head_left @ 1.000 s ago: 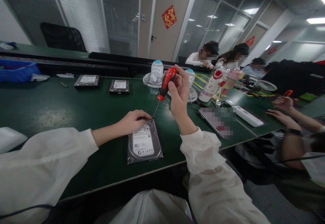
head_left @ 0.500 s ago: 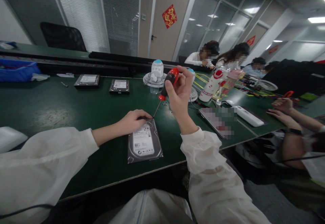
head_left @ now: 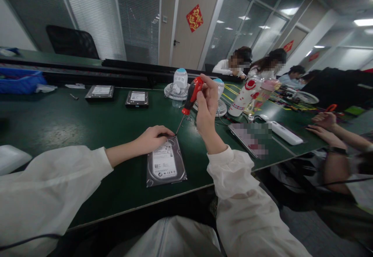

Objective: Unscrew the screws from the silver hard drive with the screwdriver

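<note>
A hard drive (head_left: pixel 166 162) with a white label lies flat on the green table, close to its front edge. My left hand (head_left: pixel 154 137) is closed on the drive's far end, thumb and fingers together beside the screwdriver tip; the fingertips are partly hidden. In my right hand (head_left: pixel 207 105) is a screwdriver (head_left: pixel 192 94) with a red and black handle, gripped near its top. Its thin shaft slants down to the drive's far right corner, where the tip touches or nearly touches. The screw there is too small to make out.
Two more hard drives (head_left: pixel 100 92) (head_left: pixel 136 98) lie further back. Small screws (head_left: pixel 190 119) are scattered beyond my hands. Two small white fans (head_left: pixel 180 79), bottles (head_left: pixel 243 96), a phone (head_left: pixel 244 139) and a white power strip (head_left: pixel 285 132) stand to the right. A co-worker's hands (head_left: pixel 325 127) are at far right.
My right hand's fingers have shifted round the screwdriver handle, the thumb moving right across it. The handle leans slightly further left. My left hand and the hard drive have stayed put.
</note>
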The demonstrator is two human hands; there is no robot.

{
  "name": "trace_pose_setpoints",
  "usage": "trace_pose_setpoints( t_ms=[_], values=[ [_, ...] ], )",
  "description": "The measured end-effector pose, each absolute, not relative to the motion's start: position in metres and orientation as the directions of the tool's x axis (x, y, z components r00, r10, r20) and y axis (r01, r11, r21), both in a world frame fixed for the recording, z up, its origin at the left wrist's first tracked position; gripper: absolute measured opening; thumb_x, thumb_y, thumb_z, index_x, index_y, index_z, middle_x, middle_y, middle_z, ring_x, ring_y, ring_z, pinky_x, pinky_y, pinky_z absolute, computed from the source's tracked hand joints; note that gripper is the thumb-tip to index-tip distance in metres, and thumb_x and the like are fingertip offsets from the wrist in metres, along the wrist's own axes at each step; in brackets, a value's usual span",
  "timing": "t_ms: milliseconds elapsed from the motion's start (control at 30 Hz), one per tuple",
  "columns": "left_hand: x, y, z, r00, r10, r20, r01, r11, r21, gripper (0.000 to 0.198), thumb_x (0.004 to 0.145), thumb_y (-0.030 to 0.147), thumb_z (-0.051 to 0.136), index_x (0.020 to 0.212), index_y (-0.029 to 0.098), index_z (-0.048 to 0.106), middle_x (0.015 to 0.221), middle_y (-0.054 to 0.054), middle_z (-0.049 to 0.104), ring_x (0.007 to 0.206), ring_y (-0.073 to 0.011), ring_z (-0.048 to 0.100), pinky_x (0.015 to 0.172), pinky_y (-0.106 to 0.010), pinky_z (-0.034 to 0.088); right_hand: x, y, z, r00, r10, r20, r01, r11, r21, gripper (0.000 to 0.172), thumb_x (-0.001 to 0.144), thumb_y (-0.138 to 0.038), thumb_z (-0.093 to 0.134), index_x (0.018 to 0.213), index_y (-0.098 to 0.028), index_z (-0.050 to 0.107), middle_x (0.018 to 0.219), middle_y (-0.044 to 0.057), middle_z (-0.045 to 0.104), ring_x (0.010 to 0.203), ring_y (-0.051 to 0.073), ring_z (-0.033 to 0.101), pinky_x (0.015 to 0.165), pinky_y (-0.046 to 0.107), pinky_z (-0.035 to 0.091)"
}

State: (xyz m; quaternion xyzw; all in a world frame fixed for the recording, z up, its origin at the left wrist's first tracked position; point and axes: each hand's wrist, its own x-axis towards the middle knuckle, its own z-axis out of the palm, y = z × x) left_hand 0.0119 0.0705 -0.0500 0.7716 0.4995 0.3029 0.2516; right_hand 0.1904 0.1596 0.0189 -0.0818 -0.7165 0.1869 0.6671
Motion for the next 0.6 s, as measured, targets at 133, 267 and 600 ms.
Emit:
trace_pose_setpoints(
  t_ms=[133,267,600],
  values=[
    [0.0122,0.0705,-0.0497,0.311,0.925,0.219,0.621,-0.372,0.690,0.036,0.086,0.022,0.048,0.113,0.021,0.071,0.113,-0.004,0.070,0.110,-0.0228,0.062,0.100,-0.039,0.048,0.1908,0.1591,0.0187,-0.124,0.372,0.920,-0.107,0.916,-0.385,0.041,0.095,-0.045,0.048,0.134,-0.038,0.043,0.121,0.002,0.057,0.104,0.018,0.057,0.088,0.037,0.052],
    [0.0130,0.0698,-0.0488,0.311,0.927,0.212,0.620,-0.367,0.693,0.036,0.086,0.022,0.048,0.113,0.021,0.071,0.114,-0.004,0.070,0.110,-0.0223,0.062,0.098,-0.037,0.049,0.1900,0.1606,0.0161,-0.135,0.440,0.888,-0.098,0.886,-0.454,0.049,0.091,-0.050,0.054,0.135,-0.037,0.039,0.115,0.003,0.057,0.102,0.018,0.058,0.083,0.035,0.055],
    [0.0142,0.0681,-0.0446,0.308,0.929,0.207,0.632,-0.362,0.685,0.036,0.086,0.024,0.047,0.112,0.021,0.072,0.114,-0.004,0.071,0.111,-0.0234,0.062,0.100,-0.039,0.049,0.1842,0.1575,0.0167,-0.244,0.525,0.815,-0.276,0.768,-0.577,0.047,0.086,-0.056,0.061,0.114,-0.034,0.031,0.108,0.000,0.063,0.083,0.014,0.071,0.084,0.037,0.062]
  ],
)
